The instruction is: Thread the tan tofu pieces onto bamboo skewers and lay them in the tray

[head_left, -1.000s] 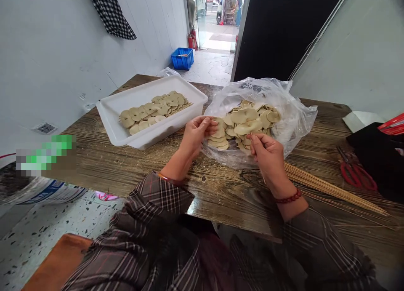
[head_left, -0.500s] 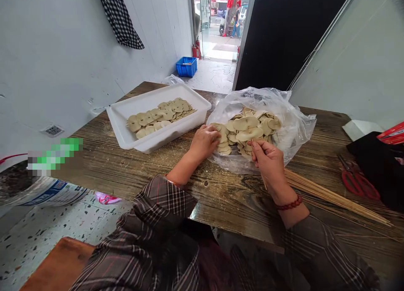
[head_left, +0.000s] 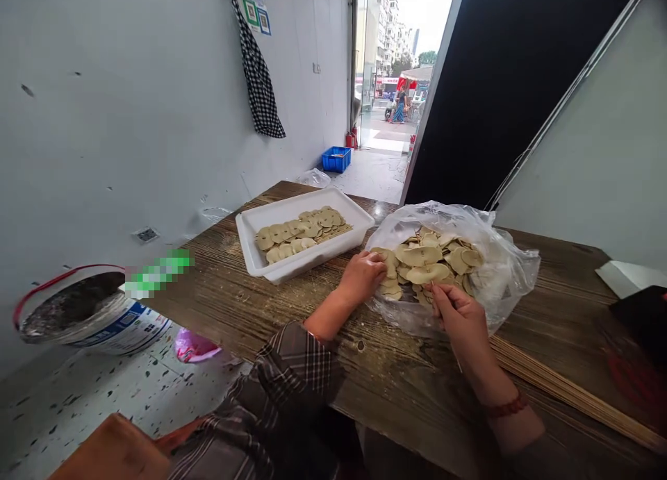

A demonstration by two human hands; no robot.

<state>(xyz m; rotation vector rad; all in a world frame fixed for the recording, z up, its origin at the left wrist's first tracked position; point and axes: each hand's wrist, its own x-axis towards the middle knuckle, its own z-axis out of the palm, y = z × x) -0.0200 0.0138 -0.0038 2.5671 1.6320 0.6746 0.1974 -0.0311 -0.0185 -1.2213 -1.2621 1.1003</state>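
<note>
Flat beige slices (head_left: 420, 255) lie heaped on a clear plastic bag (head_left: 508, 265) spread over the wooden table. At the heap's left edge, my left hand (head_left: 365, 277) has its fingers bent against some slices; whether it grips one is hidden. My right hand (head_left: 461, 317) pinches a thin wooden stick, whose upper end meets a slice at the near side of the heap. To the left, a white tray (head_left: 302, 266) holds rows of similar slices (head_left: 299, 231) threaded on sticks. A bundle of loose sticks (head_left: 567, 388) lies to the right of my right wrist.
On the right are a white paper piece (head_left: 630, 277), a black item (head_left: 643, 320) and blurred red-handled scissors (head_left: 633, 372). A bucket (head_left: 78, 313) stands left of the table (head_left: 250, 310). A blue crate (head_left: 336, 160) sits by the open doorway.
The view has tilted up and turned left, so everything sits lower and farther right in the picture. Both hands stay at the heap, the right one still pinching the stick.
</note>
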